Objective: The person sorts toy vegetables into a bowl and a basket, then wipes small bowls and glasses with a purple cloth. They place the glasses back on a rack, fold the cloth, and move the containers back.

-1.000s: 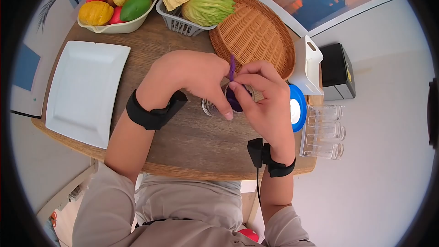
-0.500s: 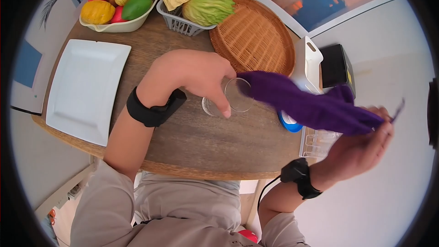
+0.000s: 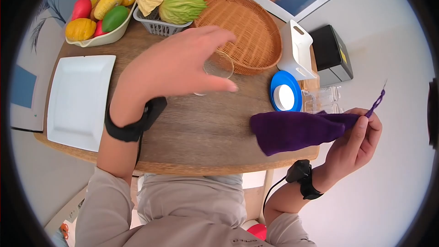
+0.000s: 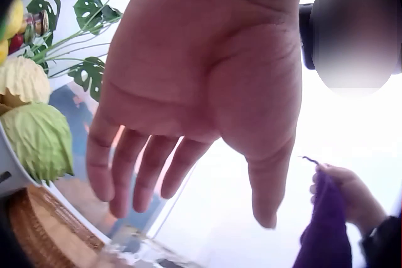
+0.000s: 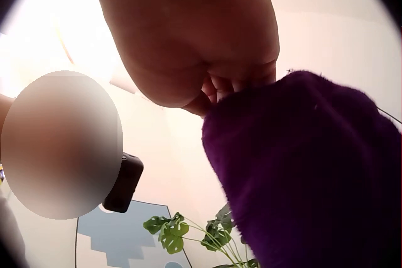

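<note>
A purple cloth (image 3: 297, 130) extends leftward from the right hand (image 3: 354, 144), its long axis running sideways above the surface's (image 3: 196, 132) right front edge. That nearer grip pinches it beside its cord loop, wrist bent up. The left hand (image 3: 173, 66), open and empty, palm forward, spreads thumb from fingers near a clear glass (image 3: 221, 66).

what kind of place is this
It looks like a dining or kitchen corner: a wooden table holds a bowl of what look like fruits, a square white plate and a wicker tray.
</note>
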Demonstrator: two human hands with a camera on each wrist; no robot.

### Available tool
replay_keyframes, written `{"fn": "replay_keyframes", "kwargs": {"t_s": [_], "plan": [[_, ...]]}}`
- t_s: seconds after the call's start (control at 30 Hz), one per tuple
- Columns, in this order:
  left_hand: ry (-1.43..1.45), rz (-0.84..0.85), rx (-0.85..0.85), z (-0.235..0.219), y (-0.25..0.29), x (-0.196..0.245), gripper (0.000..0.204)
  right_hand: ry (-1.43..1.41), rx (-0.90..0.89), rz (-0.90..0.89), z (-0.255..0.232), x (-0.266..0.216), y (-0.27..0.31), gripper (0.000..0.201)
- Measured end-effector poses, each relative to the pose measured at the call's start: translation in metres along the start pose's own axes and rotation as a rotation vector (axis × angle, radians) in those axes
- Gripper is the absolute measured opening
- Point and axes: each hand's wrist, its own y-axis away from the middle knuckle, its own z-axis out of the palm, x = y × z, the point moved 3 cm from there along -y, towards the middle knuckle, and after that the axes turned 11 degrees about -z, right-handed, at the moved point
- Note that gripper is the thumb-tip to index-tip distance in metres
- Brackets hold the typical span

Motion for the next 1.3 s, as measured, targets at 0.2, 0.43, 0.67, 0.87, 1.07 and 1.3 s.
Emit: {"fn": "replay_keyframes", "kwargs": {"t_s": [0.2,0.43,0.67,0.87,1.07,1.3], "plan": [[0.471,0.368,-0.284,0.046,0.017,0.077,0.067,-0.362,0.092,0.034,0.035,-0.049,0.026,0.029],[0.622,0.313,-1.104,0.078,0.020,0.091,0.040,-0.476,0.182,0.130,0.015,-0.066,0.038,0.027],[0.474,0.220,-1.139,0.080,0.014,0.053,0.041,-0.081,0.442,0.371,-0.039,-0.017,0.050,0.020],[0.441,0.054,-1.158,0.102,0.007,0.046,0.051,-0.076,0.336,0.805,-0.077,0.065,0.092,0.031],[-0.237,-0.128,-0.813,0.129,0.011,0.031,0.058,0.310,-0.141,1.009,-0.060,0.137,0.162,0.059],[-0.139,0.053,-0.155,0.048,0.001,0.053,0.065,0.511,-0.347,0.734,-0.045,0.089,0.185,0.044]]}}
